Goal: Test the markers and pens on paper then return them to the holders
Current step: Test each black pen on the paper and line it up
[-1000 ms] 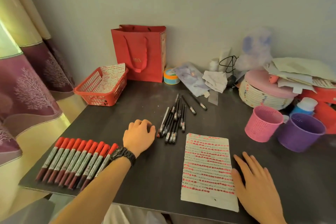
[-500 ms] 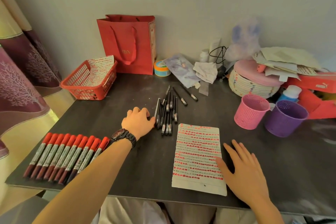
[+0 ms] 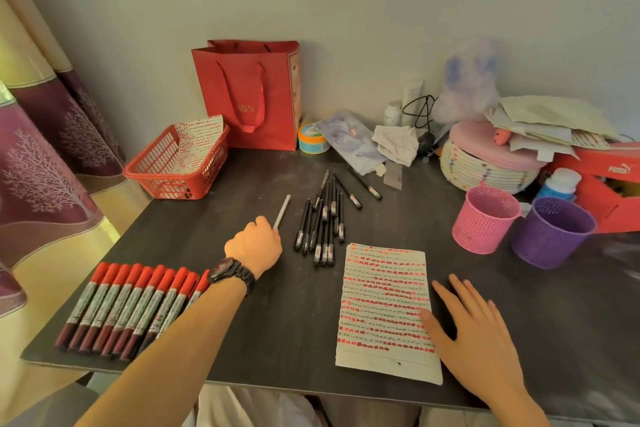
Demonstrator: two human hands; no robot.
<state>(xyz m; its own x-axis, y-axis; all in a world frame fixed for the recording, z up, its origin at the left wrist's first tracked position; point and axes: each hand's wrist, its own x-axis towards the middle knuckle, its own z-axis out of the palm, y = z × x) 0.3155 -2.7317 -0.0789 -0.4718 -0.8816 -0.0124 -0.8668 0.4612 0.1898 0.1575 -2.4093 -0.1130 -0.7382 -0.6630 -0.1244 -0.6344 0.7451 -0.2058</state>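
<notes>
Currently: left hand (image 3: pixel 252 246) grips a white pen (image 3: pixel 282 211), which sticks out beyond the knuckles. Right hand (image 3: pixel 474 333) lies flat with fingers spread, thumb on the paper (image 3: pixel 381 302). Black pens (image 3: pixel 322 225) are heaped just beyond the paper, red markers (image 3: pixel 128 308) are rowed far left, and the pink holder (image 3: pixel 485 220) and purple holder (image 3: pixel 552 232) stand right.

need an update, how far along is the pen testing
Done: paper nearly filled with red marks. In hand: left hand grips a white pen; right hand rests on the paper. Left: black pens and red markers lie out; pink holder, purple holder show none.
</notes>
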